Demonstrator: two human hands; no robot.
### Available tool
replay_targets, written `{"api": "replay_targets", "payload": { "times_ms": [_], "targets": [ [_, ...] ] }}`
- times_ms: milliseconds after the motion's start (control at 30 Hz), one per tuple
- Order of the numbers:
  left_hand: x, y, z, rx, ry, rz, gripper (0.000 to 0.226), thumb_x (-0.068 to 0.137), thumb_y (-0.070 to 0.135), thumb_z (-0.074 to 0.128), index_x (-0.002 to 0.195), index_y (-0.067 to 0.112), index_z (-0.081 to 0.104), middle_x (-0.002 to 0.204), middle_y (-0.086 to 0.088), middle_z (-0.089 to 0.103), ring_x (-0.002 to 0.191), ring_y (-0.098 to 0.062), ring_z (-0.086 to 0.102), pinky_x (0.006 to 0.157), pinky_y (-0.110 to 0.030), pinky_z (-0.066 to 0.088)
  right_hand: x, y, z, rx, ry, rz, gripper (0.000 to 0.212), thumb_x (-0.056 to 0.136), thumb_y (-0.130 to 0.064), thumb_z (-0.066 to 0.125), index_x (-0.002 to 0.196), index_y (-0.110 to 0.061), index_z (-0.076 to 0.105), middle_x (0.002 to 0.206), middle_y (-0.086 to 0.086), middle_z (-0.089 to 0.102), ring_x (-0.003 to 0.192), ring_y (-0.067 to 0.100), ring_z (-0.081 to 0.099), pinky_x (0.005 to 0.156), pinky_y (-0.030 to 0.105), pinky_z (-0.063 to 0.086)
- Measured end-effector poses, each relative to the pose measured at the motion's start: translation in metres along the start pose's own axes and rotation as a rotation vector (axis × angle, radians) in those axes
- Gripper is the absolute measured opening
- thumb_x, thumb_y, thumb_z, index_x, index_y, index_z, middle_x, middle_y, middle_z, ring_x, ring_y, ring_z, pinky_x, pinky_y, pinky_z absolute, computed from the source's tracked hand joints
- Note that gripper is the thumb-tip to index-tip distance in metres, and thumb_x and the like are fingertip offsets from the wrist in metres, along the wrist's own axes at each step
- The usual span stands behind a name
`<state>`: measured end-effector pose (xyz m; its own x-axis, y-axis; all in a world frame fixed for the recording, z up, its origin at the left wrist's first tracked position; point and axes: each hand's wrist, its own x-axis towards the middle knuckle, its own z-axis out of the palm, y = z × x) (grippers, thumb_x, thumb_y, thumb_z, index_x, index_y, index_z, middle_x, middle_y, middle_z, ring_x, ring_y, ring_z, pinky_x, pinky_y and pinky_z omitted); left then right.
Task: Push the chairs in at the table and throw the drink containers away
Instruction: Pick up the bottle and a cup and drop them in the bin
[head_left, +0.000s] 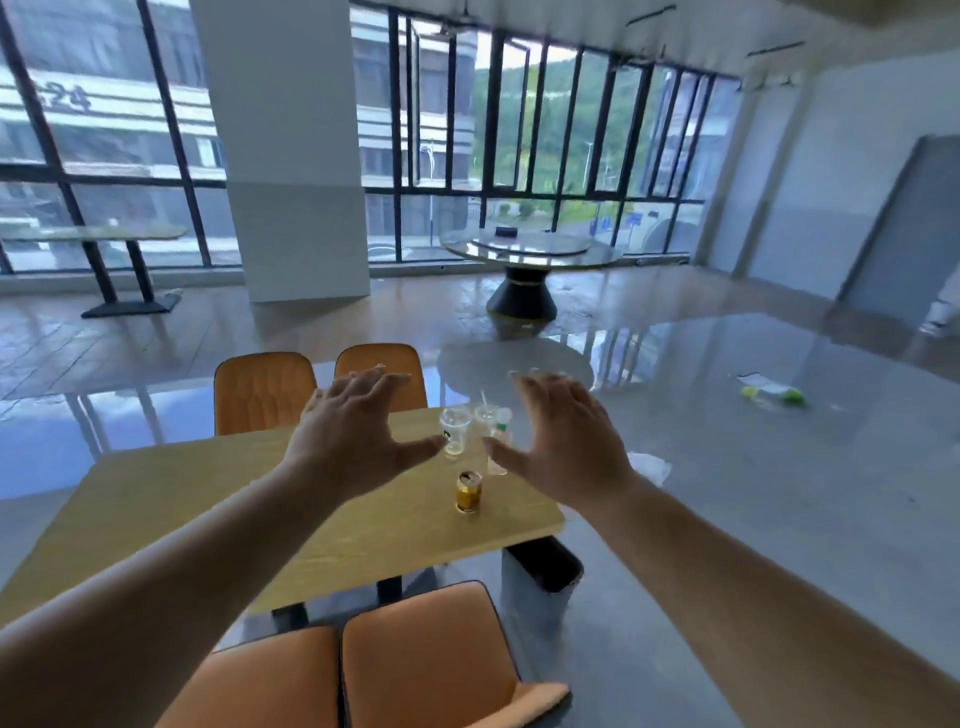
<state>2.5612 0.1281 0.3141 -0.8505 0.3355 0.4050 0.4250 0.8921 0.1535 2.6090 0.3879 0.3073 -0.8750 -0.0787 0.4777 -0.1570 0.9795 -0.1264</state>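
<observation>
Left hand (353, 441) and right hand (566, 447) raised side by side over the wooden tabletop (182, 499), palms down; fingers (363, 379) of both spread wide and empty, touching nothing. Between the two thumbs and just beyond them, a cluster of drink containers: clear plastic cup (455, 431) holding a little pale liquid, a second clear cup with straw (487, 413) close behind it, and a small white-capped bottle (502, 422) partly hidden by the right thumb; exact contact among these three cannot be told. Nearer than the fingertips, below the gap between the hands, an opened yellow drink can (468, 491) upright on the tabletop, apart from the cups. Beyond the left fingers, two orange upholstered chairs (265, 392) side by side at the far edge of the tabletop, backs upright. Below both forearms, at the near edge, two more orange chairs (426, 665) standing out from the tabletop, seats only slightly under it. Under the right forearm, at the tabletop's right end, a dark open-topped waste bin (540, 577) on the glossy grey floor (727, 519); crumpled white paper (649, 465) on the floor beside the right wrist. Far right of the right fingers, a green-and-white piece of litter (774, 395) on the floor. Well beyond both hands, a round pedestal table (530, 252) before the windows.
</observation>
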Motion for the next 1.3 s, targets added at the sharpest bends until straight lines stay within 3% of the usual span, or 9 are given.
{"api": "replay_targets", "payload": {
  "times_ms": [300,600,733,900,1133,1300],
  "targets": [
    [0.145,0.228,-0.063,-0.051,0.267,0.293,0.098,0.067,0.094,0.05,0.144,0.033,0.047,0.15,0.0,0.053,0.134,-0.032,0.049,0.108,-0.05,0.04,0.008,0.198,-0.187,-0.178,0.257,0.02,0.09,0.085,-0.078,0.053,0.155,-0.022,0.041,0.157,0.006,0.046,0.143,0.031,0.041,0.115,0.051,0.036],
    [0.264,0.457,-0.042,-0.021,0.317,0.45,0.101,0.07,0.093,0.043,0.152,0.035,0.039,0.16,-0.002,0.04,0.144,-0.029,0.037,0.117,-0.054,0.032,-0.006,0.41,-0.304,-0.294,0.32,0.152,0.092,0.086,-0.084,0.048,0.158,-0.028,0.036,0.161,0.002,0.043,0.148,0.027,0.036,0.118,0.05,0.035],
    [0.306,0.52,-0.006,-0.072,0.272,0.454,0.096,0.071,0.092,0.046,0.15,0.038,0.039,0.16,0.002,0.04,0.145,-0.025,0.034,0.117,-0.053,0.03,0.003,0.484,-0.312,-0.33,0.296,0.202,0.091,0.085,-0.084,0.047,0.156,-0.026,0.038,0.159,0.004,0.046,0.146,0.028,0.039,0.116,0.05,0.037],
    [0.369,0.565,0.057,-0.084,0.191,0.486,0.096,0.072,0.09,0.047,0.151,0.036,0.038,0.145,0.004,0.055,0.14,-0.024,0.04,0.113,-0.051,0.035,0.035,0.563,-0.284,-0.357,0.26,0.221,0.091,0.085,-0.085,0.045,0.154,-0.027,0.04,0.156,0.001,0.048,0.142,0.028,0.043,0.114,0.049,0.04],
    [0.507,0.603,0.151,-0.124,0.146,0.496,0.098,0.069,0.087,0.056,0.151,0.036,0.037,0.151,0.005,0.049,0.137,-0.025,0.043,0.102,-0.05,0.046,0.121,0.675,-0.222,-0.441,0.141,0.239,0.088,0.085,-0.085,0.045,0.153,-0.03,0.039,0.153,-0.001,0.05,0.138,0.025,0.044,0.109,0.046,0.044],
    [0.622,0.627,0.202,-0.138,0.1,0.515,0.096,0.07,0.086,0.057,0.149,0.036,0.037,0.15,0.005,0.049,0.135,-0.025,0.044,0.103,-0.048,0.044,0.186,0.759,-0.203,-0.465,0.08,0.274,0.087,0.085,-0.085,0.043,0.151,-0.029,0.043,0.149,-0.002,0.053,0.135,0.025,0.046,0.106,0.045,0.045]
  ]
}}
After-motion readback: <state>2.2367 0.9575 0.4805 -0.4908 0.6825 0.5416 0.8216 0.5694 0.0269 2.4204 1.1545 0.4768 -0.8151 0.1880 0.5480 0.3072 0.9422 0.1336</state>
